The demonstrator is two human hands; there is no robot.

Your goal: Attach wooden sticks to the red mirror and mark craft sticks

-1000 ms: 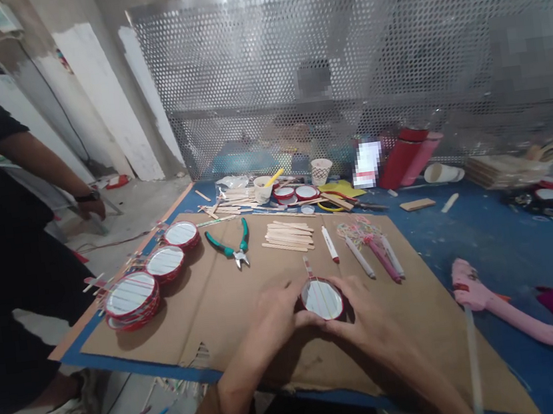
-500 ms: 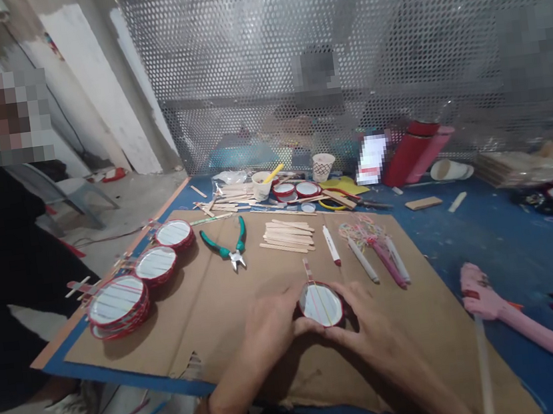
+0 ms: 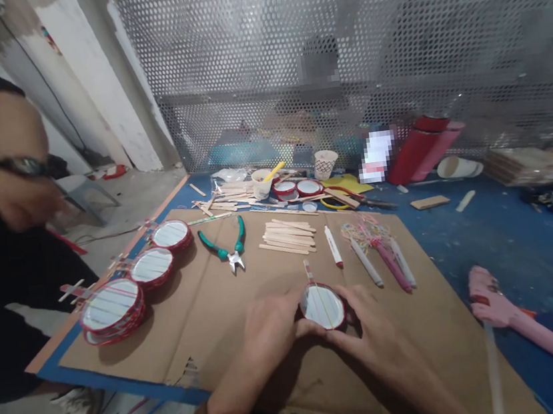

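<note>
A small toy banjo (image 3: pixel 322 307), with a round white face, red rim, bands stretched across it and a short stick neck pointing away from me, is between my hands over the cardboard sheet (image 3: pixel 209 316). My left hand (image 3: pixel 274 318) grips its left rim, thumb at the near edge. From the right, my right hand (image 3: pixel 366 320) closes on the opposite rim. Beyond it lie a row of craft sticks (image 3: pixel 287 237), a white marker with a red end (image 3: pixel 333 247) and green-handled cutters (image 3: pixel 222 247). Similar banjos are stacked at left, the biggest stack (image 3: pixel 112 308) nearest me.
Pens and coloured rubber bands (image 3: pixel 362 228) lie right of the marker. A pink glue gun (image 3: pixel 538 329) rests at the right. Paper cups (image 3: pixel 326 164), loose sticks and red-rimmed lids (image 3: pixel 309 187) line the back by the perforated metal screen (image 3: pixel 247 49). A person (image 3: pixel 17 192) stands at left.
The person at left has lowered an arm, and a hand with a wristwatch now shows. My hands keep the same hold on the toy banjo; the view has shifted slightly.
</note>
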